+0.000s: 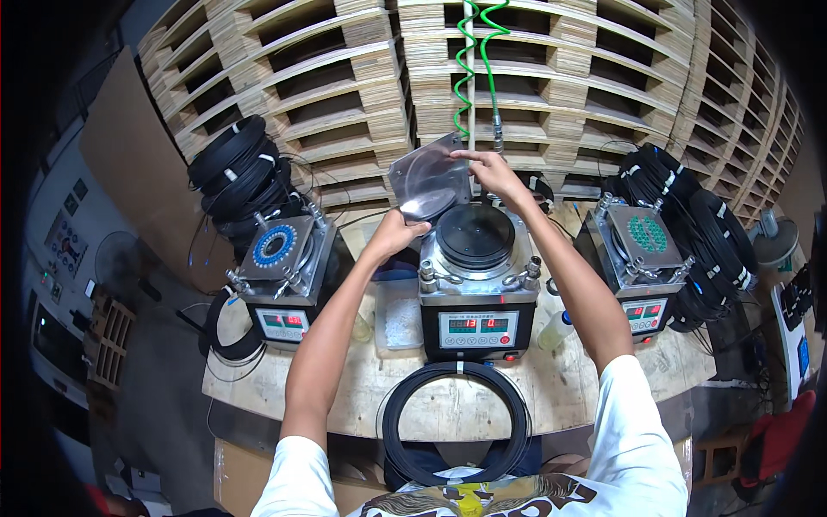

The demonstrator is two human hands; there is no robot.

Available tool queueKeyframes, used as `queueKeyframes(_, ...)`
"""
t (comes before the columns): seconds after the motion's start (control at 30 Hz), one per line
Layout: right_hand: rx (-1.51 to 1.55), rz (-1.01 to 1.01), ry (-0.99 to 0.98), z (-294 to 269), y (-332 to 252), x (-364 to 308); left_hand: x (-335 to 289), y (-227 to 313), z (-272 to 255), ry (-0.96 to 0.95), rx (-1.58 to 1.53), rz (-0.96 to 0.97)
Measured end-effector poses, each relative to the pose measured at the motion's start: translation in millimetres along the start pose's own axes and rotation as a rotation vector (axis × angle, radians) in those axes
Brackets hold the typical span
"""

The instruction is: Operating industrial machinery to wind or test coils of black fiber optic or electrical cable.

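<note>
Both hands hold a grey square plate with a round disc (pixel 428 179), tilted up above the middle machine (pixel 476 284). My left hand (pixel 394 234) grips its lower edge. My right hand (pixel 491 169) holds its upper right corner. Below it the middle machine's round black platen (pixel 475 234) lies uncovered. A coil of black cable (pixel 457 422) lies at the table's front edge, in front of that machine.
A left machine (pixel 280 267) carries a blue ringed fixture; a right machine (pixel 642 258) carries a green one. Black cable bundles (pixel 245 177) (pixel 698 224) sit behind them. A green coiled hose (pixel 472 60) hangs before stacked wooden pallets (pixel 345 77). A clear box (pixel 398 314) and a squeeze bottle (pixel 556 329) stand nearby.
</note>
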State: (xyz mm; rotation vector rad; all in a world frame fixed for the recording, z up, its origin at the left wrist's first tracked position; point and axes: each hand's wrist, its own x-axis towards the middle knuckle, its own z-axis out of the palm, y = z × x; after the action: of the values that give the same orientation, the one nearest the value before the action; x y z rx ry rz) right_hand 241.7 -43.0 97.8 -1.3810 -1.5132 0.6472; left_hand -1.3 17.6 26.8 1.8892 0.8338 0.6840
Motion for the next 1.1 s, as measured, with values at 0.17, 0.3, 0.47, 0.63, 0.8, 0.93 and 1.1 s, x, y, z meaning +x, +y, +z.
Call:
queueKeyframes(0.17,0.065,-0.047,0.010,-12.7,23.7,24.9,-11.4,-0.3,-12.0,0.014,-0.046,0.047)
queueKeyframes(0.3,-0.062,-0.074,0.304,-66.8,110.1,80.4,0.7,-0.7,-4.5,-0.031,-0.044,0.070)
queueKeyframes(0.47,-0.199,0.117,0.277,-73.4,171.5,129.7,-2.1,-7.3,-10.9,-0.018,-0.014,0.065)
queueKeyframes(0.63,-0.344,0.187,0.174,-98.6,222.9,143.8,3.6,9.5,10.9,-0.052,-0.074,0.037)
queueKeyframes(0.8,-0.434,0.134,0.257,-124.8,212.1,127.3,7.1,16.0,21.5,-0.073,-0.073,0.013)
queueKeyframes(0.93,-0.149,-0.104,0.292,-98.5,139.9,92.8,-2.7,4.0,7.3,-0.013,-0.054,-0.006)
queueKeyframes(1.1,-0.027,-0.068,0.259,-85.2,29.4,2.9,-6.7,-16.6,-13.1,0.016,0.017,0.108)
